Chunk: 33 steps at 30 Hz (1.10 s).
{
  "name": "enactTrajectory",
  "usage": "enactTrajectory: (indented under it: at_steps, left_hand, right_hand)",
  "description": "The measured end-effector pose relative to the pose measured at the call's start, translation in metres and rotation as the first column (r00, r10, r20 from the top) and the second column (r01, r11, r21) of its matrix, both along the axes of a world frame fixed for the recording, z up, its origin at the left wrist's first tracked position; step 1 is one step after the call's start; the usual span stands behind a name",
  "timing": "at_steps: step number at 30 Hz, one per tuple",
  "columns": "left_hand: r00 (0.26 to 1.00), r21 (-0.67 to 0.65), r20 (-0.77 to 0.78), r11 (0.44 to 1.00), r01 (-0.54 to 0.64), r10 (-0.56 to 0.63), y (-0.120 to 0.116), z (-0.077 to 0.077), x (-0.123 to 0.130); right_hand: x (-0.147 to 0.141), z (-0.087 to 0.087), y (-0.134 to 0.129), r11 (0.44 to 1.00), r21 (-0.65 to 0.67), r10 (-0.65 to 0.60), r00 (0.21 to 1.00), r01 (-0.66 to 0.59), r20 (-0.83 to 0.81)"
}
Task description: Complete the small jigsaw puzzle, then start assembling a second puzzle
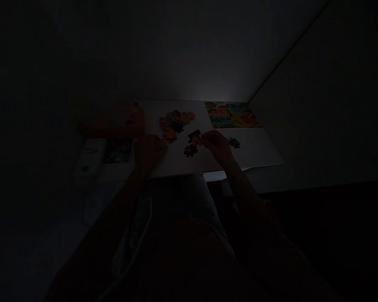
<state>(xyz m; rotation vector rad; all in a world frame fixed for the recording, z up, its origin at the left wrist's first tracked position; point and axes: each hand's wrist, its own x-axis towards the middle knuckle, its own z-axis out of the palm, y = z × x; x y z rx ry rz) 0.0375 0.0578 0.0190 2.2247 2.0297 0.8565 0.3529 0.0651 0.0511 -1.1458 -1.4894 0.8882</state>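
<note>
The picture is very dark. My right hand (217,147) is closed in a pinch on a reddish jigsaw puzzle piece (197,141), held against a dark puzzle piece (194,134). Just below and to the left lies another dark piece with a pink patch (190,150); whether these pieces interlock I cannot make out. On the left, my left hand (148,152) rests on the white table (176,163), close to a heap of loose puzzle pieces (175,123). Its fingers are lost in the gloom.
A colourful picture sheet (233,115) lies at the back right, with more puzzle pieces (234,143) in front of it. At the left are an orange box (126,119), a dark picture card (119,150) and a white object (90,156). A wall (189,63) rises behind the table.
</note>
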Motion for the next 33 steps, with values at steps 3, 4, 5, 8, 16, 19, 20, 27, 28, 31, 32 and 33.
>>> enactTrajectory:
  at_steps: [3,4,5,8,16,19,20,27,28,31,32,33]
  left_hand:
    - [1.0,-0.043,0.003,0.999,-0.016,0.016,-0.002,0.002,0.001]
    - [1.0,-0.045,0.007,0.999,-0.014,0.014,-0.001,0.001,0.0]
    - [1.0,-0.037,0.017,0.999,-0.008,0.009,0.0,-0.001,0.0]
    - [0.995,0.043,0.091,0.999,0.032,-0.036,0.004,-0.01,-0.003]
    - [0.959,0.159,0.255,0.983,0.088,-0.127,0.008,-0.019,-0.011]
    - [0.954,0.17,0.263,0.98,0.1,-0.143,0.006,-0.015,-0.012]
    - [0.955,0.173,0.258,0.979,0.106,-0.149,0.005,-0.013,-0.012]
    - [0.942,0.25,0.21,0.946,0.206,-0.26,0.002,-0.008,-0.01]
    - [0.94,0.252,0.198,0.941,0.224,-0.277,0.001,-0.008,-0.01]
    - [0.933,0.252,0.18,0.932,0.262,-0.311,0.002,-0.008,-0.01]
    - [0.93,0.255,0.175,0.927,0.274,-0.323,0.002,-0.008,-0.01]
    - [0.925,0.263,0.171,0.921,0.288,-0.339,0.002,-0.008,-0.01]
  right_hand:
    - [0.003,-0.021,0.0,0.999,-0.034,-0.018,0.979,0.025,0.202]
    - [0.004,-0.027,0.0,0.998,-0.029,-0.038,0.967,0.047,0.251]
    - [0.006,-0.032,0.0,0.997,-0.025,-0.057,0.957,0.067,0.283]
    - [0.01,-0.044,0.001,0.997,-0.017,-0.062,0.952,0.07,0.301]
    - [0.008,-0.054,0.0,0.992,0.094,-0.106,0.94,0.079,0.325]
    - [0.003,-0.052,-0.003,0.987,0.147,-0.108,0.932,0.06,0.347]
    - [0.0,-0.05,-0.003,0.987,0.155,-0.101,0.925,0.046,0.367]
    - [-0.053,-0.03,0.007,0.982,0.145,0.053,0.912,-0.122,0.407]
    - [-0.063,-0.028,0.011,0.98,0.138,0.075,0.915,-0.14,0.396]
    - [-0.087,-0.024,0.021,0.975,0.122,0.125,0.914,-0.185,0.387]
    - [-0.092,-0.023,0.025,0.974,0.118,0.136,0.911,-0.196,0.389]
    - [-0.096,-0.023,0.028,0.973,0.112,0.146,0.911,-0.203,0.387]
